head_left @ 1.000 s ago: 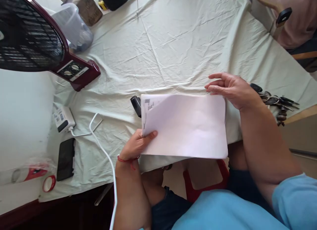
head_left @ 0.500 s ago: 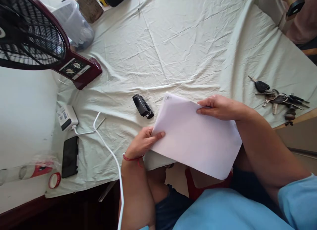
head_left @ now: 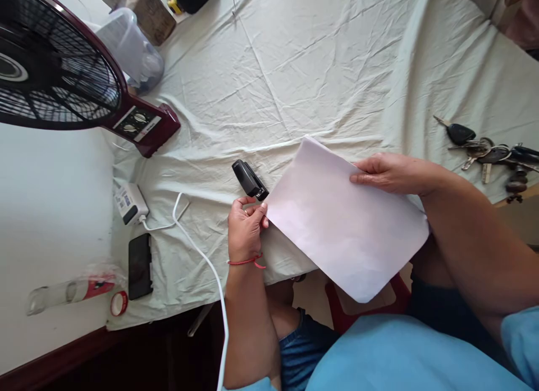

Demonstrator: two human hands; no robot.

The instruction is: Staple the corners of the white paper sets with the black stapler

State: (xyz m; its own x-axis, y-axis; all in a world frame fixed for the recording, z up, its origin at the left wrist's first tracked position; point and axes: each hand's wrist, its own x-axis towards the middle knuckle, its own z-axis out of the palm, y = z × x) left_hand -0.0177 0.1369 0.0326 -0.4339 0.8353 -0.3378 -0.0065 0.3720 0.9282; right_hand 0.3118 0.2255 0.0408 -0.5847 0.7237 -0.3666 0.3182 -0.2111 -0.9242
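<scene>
Right hand point(head_left: 389, 173): I am pinching the paper sheets point(head_left: 345, 222) at their far edge, fingers closed on them.
Left hand point(head_left: 246, 225): I am curling its fingers at the sheets' near corner, just beside the black stapler point(head_left: 249, 179); grip unclear.
Sheets: tilting over the table edge point(head_left: 181, 290).

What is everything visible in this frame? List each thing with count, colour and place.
paper sheets: one stack, white, over the near table edge
stapler: one, black, on the cloth beside the paper's left corner
tablecloth: one, pale green, covering the table
fan: one, maroon with black grille, far left
keys: one bunch, dark and metal, right
phone: one, black, near left
charger: one, white, with white cable, left
plastic container: one, clear, behind the fan
tape roll: one, red and white, near left edge
left hand: at the paper's left corner
right hand: grip on the paper's far edge
</scene>
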